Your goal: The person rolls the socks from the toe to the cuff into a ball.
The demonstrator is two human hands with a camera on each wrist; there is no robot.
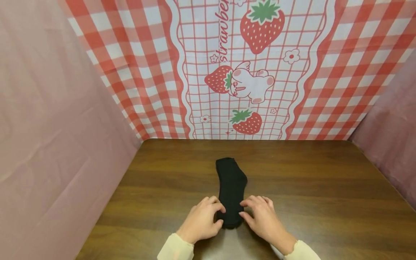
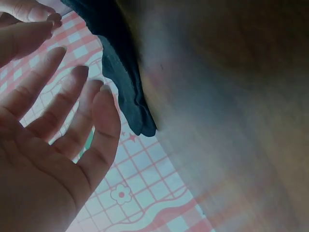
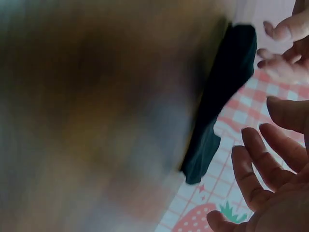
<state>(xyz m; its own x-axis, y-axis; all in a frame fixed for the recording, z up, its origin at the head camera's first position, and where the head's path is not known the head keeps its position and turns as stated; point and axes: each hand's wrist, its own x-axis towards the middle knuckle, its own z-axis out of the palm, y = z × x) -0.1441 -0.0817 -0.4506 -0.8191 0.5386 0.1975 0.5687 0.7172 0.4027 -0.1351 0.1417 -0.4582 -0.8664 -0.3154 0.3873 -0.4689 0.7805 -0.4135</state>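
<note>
A black sock (image 1: 231, 191) lies flat on the brown wooden table, its cuff end toward me and its toe end pointing to the back. My left hand (image 1: 202, 219) is at the sock's left edge near the cuff, fingers loosely bent and thumb apart from them. On the opposite edge hovers my right hand (image 1: 262, 217), its fingertips close to the fabric. Both wrist views show the fingers relaxed with nothing between them: the left hand (image 2: 63, 121) and the right hand (image 3: 275, 169) each sit beside the sock.
The wooden table (image 1: 308, 180) ends at a back wall hung with a red-and-white checked strawberry cloth (image 1: 146, 72). Pink fabric (image 1: 58, 126) covers the left side, and more pink fabric (image 1: 396, 137) stands along the right.
</note>
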